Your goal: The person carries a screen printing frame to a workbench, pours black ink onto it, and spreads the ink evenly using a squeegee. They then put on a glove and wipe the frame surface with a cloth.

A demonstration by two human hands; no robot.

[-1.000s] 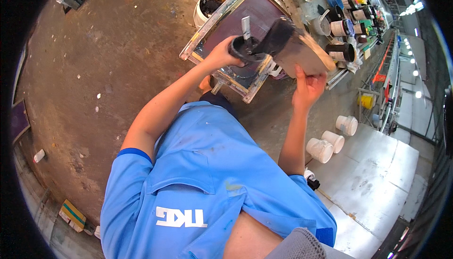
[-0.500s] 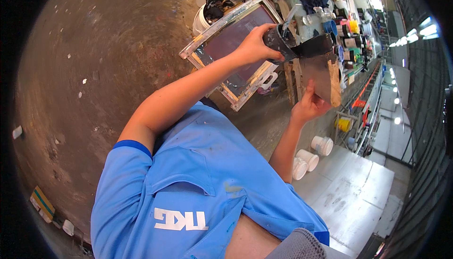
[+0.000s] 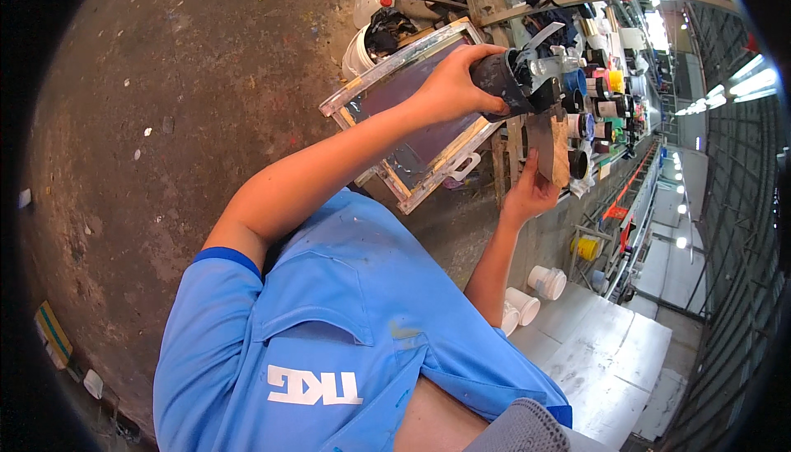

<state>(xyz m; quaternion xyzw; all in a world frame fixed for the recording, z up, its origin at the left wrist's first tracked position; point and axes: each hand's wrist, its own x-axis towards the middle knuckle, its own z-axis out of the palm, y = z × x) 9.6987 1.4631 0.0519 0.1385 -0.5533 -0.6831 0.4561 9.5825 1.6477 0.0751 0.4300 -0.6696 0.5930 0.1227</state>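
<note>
- At the left of the cluster before you, a white bucket point(image 3: 355, 56) holds crumpled dark material, and a whitish jug point(image 3: 373, 3) with a red cap stands near it.
- Next comes the wood-framed mesh screen point(image 3: 416, 77), tilted in your view, its frame streaked with paint and partly covered by your left forearm.
- Your left hand point(image 3: 457, 81) is wrapped around the black cup point(image 3: 498, 85), thumb near its rim; the cup is tipped, mouth toward the right, above the screen's right edge, and a flat pale strip point(image 3: 544, 36) juts from it.
- Your right hand point(image 3: 530, 196) pinches the squeegee point(image 3: 559, 155) by its lower end, thumb on the grey face (the wooden edge points right). The blackened upper end is at the cup's mouth; whether they touch, you cannot tell.
- Beyond your right forearm are white tubs point(image 3: 546, 281), then a yellow bucket point(image 3: 585, 248) and a shiny grey surface point(image 3: 606, 349).
</note>
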